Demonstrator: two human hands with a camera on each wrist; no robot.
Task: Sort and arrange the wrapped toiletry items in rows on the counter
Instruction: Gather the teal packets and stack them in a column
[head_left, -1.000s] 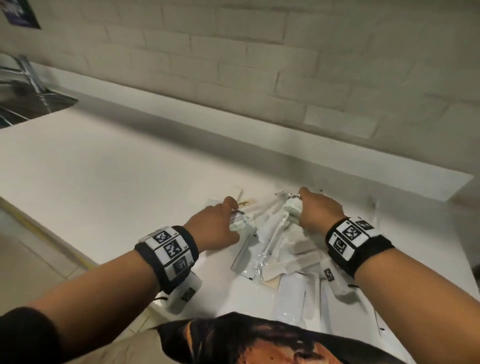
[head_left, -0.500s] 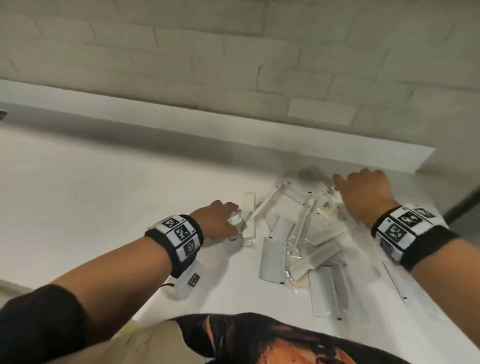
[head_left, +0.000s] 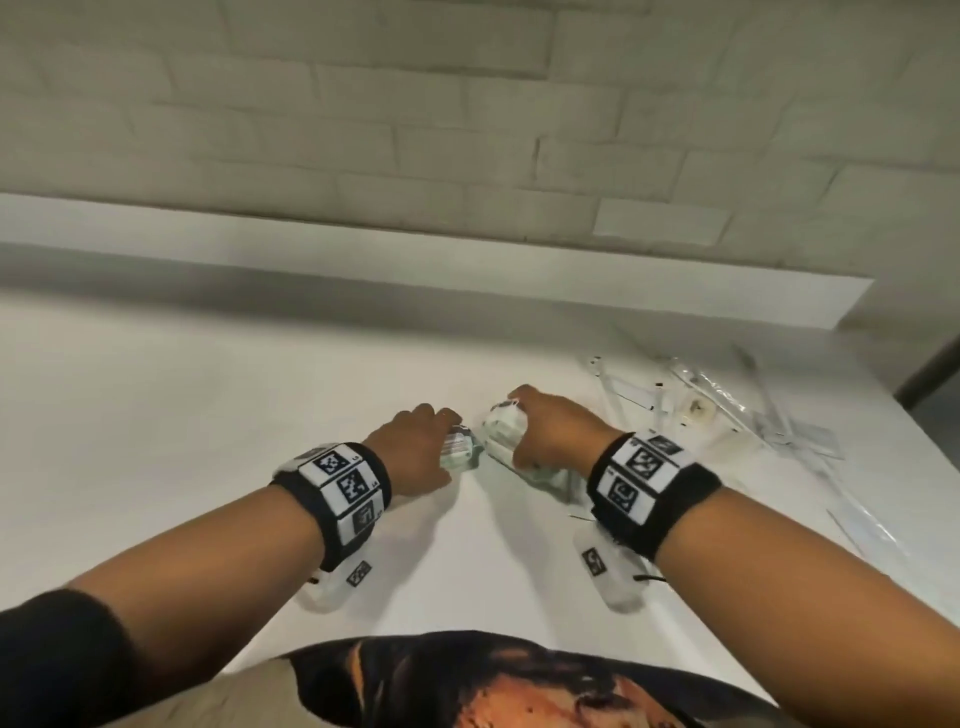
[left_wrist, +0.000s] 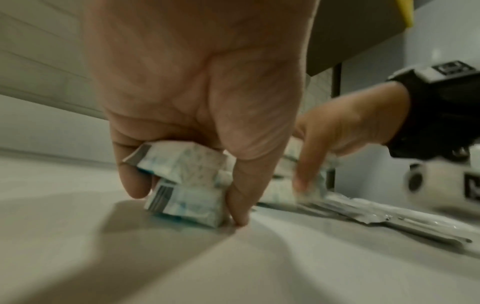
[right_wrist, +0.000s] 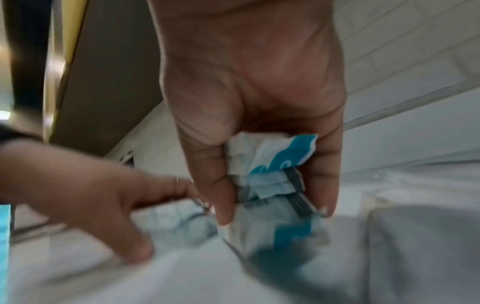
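Observation:
On the white counter (head_left: 182, 426) my left hand (head_left: 415, 447) grips a small stack of white-and-blue wrapped sachets (head_left: 460, 452), pinched between thumb and fingers just above the surface (left_wrist: 187, 181). Close to its right, my right hand (head_left: 545, 436) grips another bunch of the same blue-and-white sachets (head_left: 501, 428), bunched and crumpled in the fingers (right_wrist: 270, 176). The two bundles nearly touch. A loose pile of long clear-wrapped toiletry items (head_left: 727, 410) lies at the back right of the counter, apart from both hands.
A tiled wall with a low white upstand (head_left: 467, 260) runs along the back. The counter's right edge (head_left: 914, 415) drops off beside the pile. Flat wrapped packets (left_wrist: 376, 216) lie just right of my hands.
My right hand left the pile at the right and came left with a bunch of sachets, meeting the left hand. The left hand still holds its sachets. My head turned left.

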